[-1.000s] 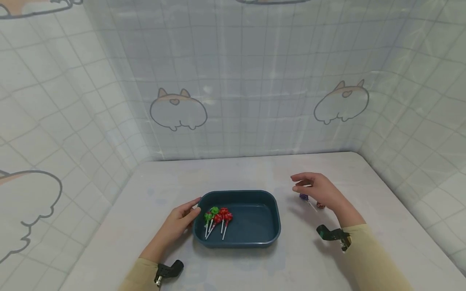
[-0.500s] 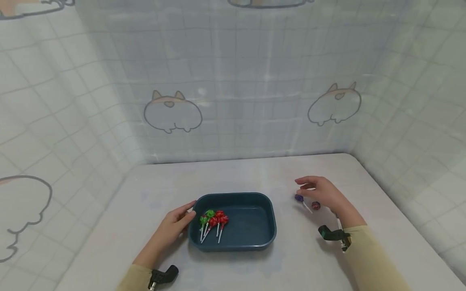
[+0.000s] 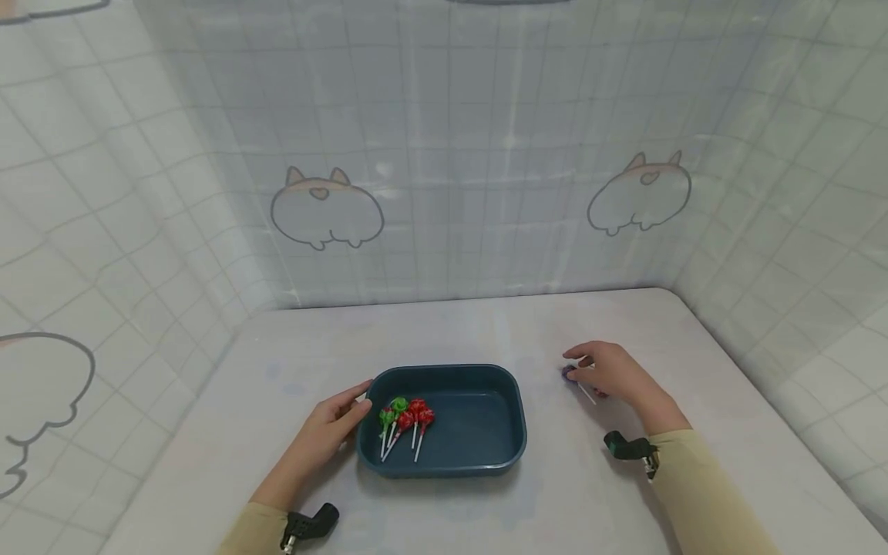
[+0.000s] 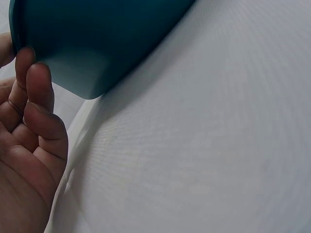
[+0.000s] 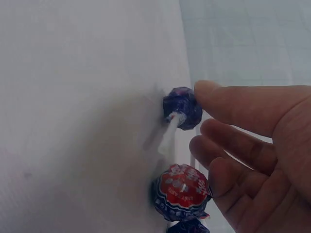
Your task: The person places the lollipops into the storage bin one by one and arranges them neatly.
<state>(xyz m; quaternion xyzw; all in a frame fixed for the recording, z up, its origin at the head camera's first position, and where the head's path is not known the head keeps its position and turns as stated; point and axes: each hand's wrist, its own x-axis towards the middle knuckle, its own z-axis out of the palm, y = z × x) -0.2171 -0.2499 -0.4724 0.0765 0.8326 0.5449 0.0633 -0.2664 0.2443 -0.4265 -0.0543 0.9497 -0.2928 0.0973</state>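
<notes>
My left hand (image 3: 329, 423) holds the dark teal rectangular tray (image 3: 479, 468) by its left side, thumb at the rim. In the left wrist view, its fingers (image 4: 40, 82) are bent against the outer wall. Several red and green lollipops (image 3: 405, 420) lie together in the tray's left part. To the right, my right hand (image 3: 613, 376) is over a purple-wrapped lollipop (image 5: 182, 108) with a white stick. The right thumb tip is right at the candy's wrapper, with the other fingers loosely bent and apart from it. Beside it is a red-and-blue lollipop (image 5: 182, 191), mostly hidden by the hand in the head view.
Below the red-and-blue candy, another dark blue wrapper (image 5: 188, 226) shows at the view's bottom edge. The white table (image 3: 430, 331) meets a grid-patterned curtain (image 3: 472, 193) at the back and on both sides. A black wrist device (image 3: 312, 523) sits on the left forearm.
My right hand has come down and closer to the purple lollipop, covering more of the red-and-blue one. The left hand stays at the tray, and the head view has shifted slightly.
</notes>
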